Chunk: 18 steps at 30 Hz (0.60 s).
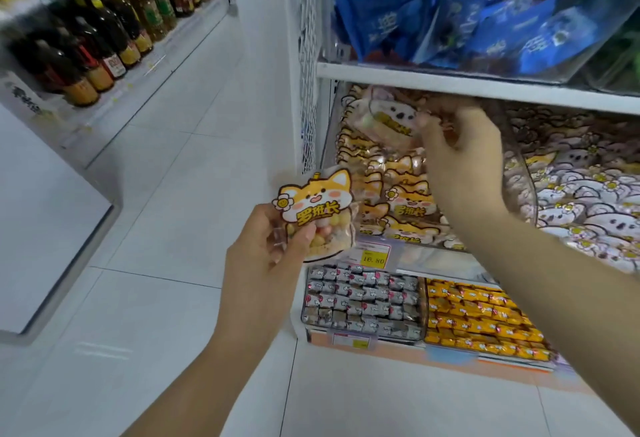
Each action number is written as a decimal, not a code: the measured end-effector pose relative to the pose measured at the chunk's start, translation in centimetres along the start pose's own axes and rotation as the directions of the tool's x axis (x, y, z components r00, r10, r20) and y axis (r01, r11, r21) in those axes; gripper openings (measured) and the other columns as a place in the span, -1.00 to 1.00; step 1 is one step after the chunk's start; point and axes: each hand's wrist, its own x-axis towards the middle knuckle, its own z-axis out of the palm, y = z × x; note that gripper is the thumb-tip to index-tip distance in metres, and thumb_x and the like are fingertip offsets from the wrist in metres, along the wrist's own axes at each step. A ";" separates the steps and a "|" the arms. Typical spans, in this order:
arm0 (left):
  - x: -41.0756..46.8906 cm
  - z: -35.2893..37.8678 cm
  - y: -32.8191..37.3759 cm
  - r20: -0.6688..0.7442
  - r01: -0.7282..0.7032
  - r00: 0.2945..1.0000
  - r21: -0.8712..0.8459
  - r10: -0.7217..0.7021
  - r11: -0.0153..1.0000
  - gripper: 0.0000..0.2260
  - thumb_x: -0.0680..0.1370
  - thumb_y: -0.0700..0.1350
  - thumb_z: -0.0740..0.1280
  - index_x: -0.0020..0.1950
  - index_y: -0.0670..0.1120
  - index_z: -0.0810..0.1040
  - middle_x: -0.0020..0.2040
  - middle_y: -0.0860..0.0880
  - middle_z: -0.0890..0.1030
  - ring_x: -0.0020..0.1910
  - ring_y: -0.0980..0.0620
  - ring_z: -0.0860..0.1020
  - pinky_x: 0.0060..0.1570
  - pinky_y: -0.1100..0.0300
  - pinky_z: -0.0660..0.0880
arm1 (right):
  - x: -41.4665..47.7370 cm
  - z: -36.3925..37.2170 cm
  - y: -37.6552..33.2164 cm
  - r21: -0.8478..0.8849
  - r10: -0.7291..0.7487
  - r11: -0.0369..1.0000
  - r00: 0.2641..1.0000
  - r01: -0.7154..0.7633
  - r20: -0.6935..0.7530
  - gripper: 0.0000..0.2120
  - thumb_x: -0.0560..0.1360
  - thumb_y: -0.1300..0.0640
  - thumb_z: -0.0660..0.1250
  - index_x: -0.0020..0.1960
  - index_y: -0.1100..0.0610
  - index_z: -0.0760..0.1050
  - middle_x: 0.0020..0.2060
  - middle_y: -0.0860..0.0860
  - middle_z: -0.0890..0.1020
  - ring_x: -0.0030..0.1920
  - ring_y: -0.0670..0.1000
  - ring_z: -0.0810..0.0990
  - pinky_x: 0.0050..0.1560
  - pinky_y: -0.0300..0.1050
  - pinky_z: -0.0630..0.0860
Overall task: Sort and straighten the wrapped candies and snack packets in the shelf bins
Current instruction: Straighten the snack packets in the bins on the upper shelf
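Well, maybe halfway imo: left hand (pixel 263 256) fingers curled round orange cat-faced plastic snack packet (pixel 317 208), right hand (pixel 464 159) pinching pale koala-faced plastic packet (pixel 391 117); neither binned yet.

Fox packets (pixel 398 190) bin left of koala packets (pixel 588 201).

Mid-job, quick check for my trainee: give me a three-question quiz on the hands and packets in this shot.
1. True or false: the left hand holds an orange cat packet outside the bins.
2. The right hand grips a koala packet over which bin? A) orange cat bin B) koala bin C) blue bag bin
3. Fill in: the yellow candies lie ____ of the silver candies.
Key: 1 true; 2 A; 3 right.
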 end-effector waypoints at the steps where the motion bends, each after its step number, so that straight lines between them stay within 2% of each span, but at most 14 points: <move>1: 0.0 0.2 0.2 0.001 -0.008 1.000 0.013 0.008 1.000 -0.86 0.50 -0.05 0.35 0.04 0.08 0.50 -0.07 0.20 0.65 -0.06 0.21 0.61 -0.05 0.25 0.53 | -0.7 -0.9 0.2 -0.026 -0.041 0.999 0.999 0.041 0.001 -0.89 0.55 0.23 0.24 -0.03 0.05 0.48 -0.21 -0.21 0.55 -0.24 -0.27 0.51 -0.20 -0.49 0.38; 3: 0.1 0.6 0.6 -0.002 -0.032 0.999 0.052 0.032 0.998 -0.88 0.50 -0.04 0.36 0.01 0.08 0.49 -0.10 0.17 0.64 -0.08 0.18 0.61 -0.05 0.20 0.55 | -1.7 -2.8 1.5 -0.063 -0.071 0.995 0.997 0.073 0.035 -0.87 0.55 0.24 0.25 -0.01 0.02 0.48 -0.14 -0.16 0.56 -0.16 -0.32 0.51 -0.15 -0.51 0.39; 4: 0.2 0.8 0.9 -0.003 -0.049 0.999 0.071 0.050 0.996 -0.89 0.50 -0.03 0.36 -0.01 0.08 0.48 -0.11 0.15 0.64 -0.09 0.17 0.60 -0.05 0.18 0.55 | -1.9 -3.7 2.3 -0.097 -0.073 0.992 0.996 0.078 0.052 -0.86 0.55 0.25 0.26 -0.01 0.02 0.48 -0.09 -0.12 0.56 -0.12 -0.29 0.52 -0.10 -0.45 0.44; 7: 0.2 1.6 1.6 0.004 -0.104 0.995 0.106 0.104 0.989 -0.90 0.49 0.00 0.35 -0.02 0.10 0.48 -0.11 0.16 0.63 -0.11 0.17 0.59 -0.08 0.22 0.53 | -2.3 -6.1 4.4 -0.219 -0.053 0.973 0.993 0.075 0.105 -0.81 0.50 0.29 0.27 -0.02 0.02 0.49 0.04 -0.10 0.55 -0.04 -0.10 0.55 0.00 -0.11 0.53; 9: 0.2 2.2 2.1 0.014 -0.131 0.991 0.115 0.130 0.985 -0.90 0.47 0.07 0.33 -0.05 0.13 0.47 -0.11 0.22 0.62 -0.12 0.20 0.58 -0.11 0.29 0.51 | -2.7 -6.9 4.7 -0.292 -0.034 0.953 0.990 0.074 0.138 -0.82 0.44 0.20 0.26 -0.01 0.04 0.55 0.04 -0.08 0.58 -0.06 0.00 0.55 -0.05 0.00 0.53; 12: 0.0 3.0 2.4 0.041 -0.174 0.985 0.132 0.170 0.976 -0.86 0.43 0.14 0.28 -0.08 0.13 0.46 -0.13 0.21 0.60 -0.13 0.16 0.56 -0.12 0.26 0.49 | -3.0 -7.2 3.4 -0.315 -0.075 0.941 0.984 0.123 0.162 -0.66 0.37 0.01 0.13 0.02 0.04 0.59 -0.06 -0.12 0.57 -0.11 0.05 0.51 -0.10 0.06 0.47; 14: -0.1 3.4 2.5 0.066 -0.198 0.979 0.144 0.191 0.970 -0.81 0.42 0.17 0.25 -0.07 0.10 0.46 -0.13 0.18 0.59 -0.13 0.13 0.54 -0.12 0.23 0.48 | -3.3 -7.1 1.9 -0.259 -0.179 0.937 0.959 0.234 0.220 -0.69 0.44 -0.04 0.15 0.05 0.02 0.57 -0.09 -0.27 0.52 -0.08 -0.09 0.48 -0.06 -0.02 0.44; 15: 0.0 3.6 2.6 0.075 -0.209 0.977 0.150 0.200 0.966 -0.80 0.42 0.18 0.24 -0.07 0.11 0.45 -0.13 0.19 0.58 -0.14 0.14 0.54 -0.14 0.25 0.48 | -3.7 -7.0 1.0 -0.197 -0.204 0.945 0.942 0.260 0.268 -0.69 0.46 -0.08 0.18 0.08 0.01 0.56 -0.15 -0.35 0.50 -0.12 -0.21 0.46 -0.08 -0.20 0.41; 16: 0.0 3.9 2.8 0.080 -0.222 0.974 0.156 0.212 0.962 -0.81 0.41 0.19 0.23 -0.08 0.13 0.44 -0.12 0.21 0.57 -0.15 0.17 0.53 -0.17 0.29 0.47 | -3.9 -6.7 0.2 -0.127 -0.191 0.962 0.927 0.242 0.324 -0.70 0.46 -0.12 0.22 0.10 -0.02 0.54 -0.22 -0.39 0.48 -0.21 -0.23 0.44 -0.17 -0.36 0.35; 18: 0.1 4.4 3.3 0.093 -0.245 0.968 0.149 0.233 0.958 -0.85 0.42 0.17 0.23 -0.08 0.17 0.42 -0.15 0.30 0.55 -0.17 0.25 0.52 -0.23 0.41 0.42 | -4.2 -6.0 -0.7 -0.037 -0.127 0.987 0.903 0.156 0.410 -0.80 0.43 -0.09 0.32 0.04 -0.11 0.50 -0.37 -0.26 0.52 -0.38 -0.15 0.43 -0.39 -0.36 0.34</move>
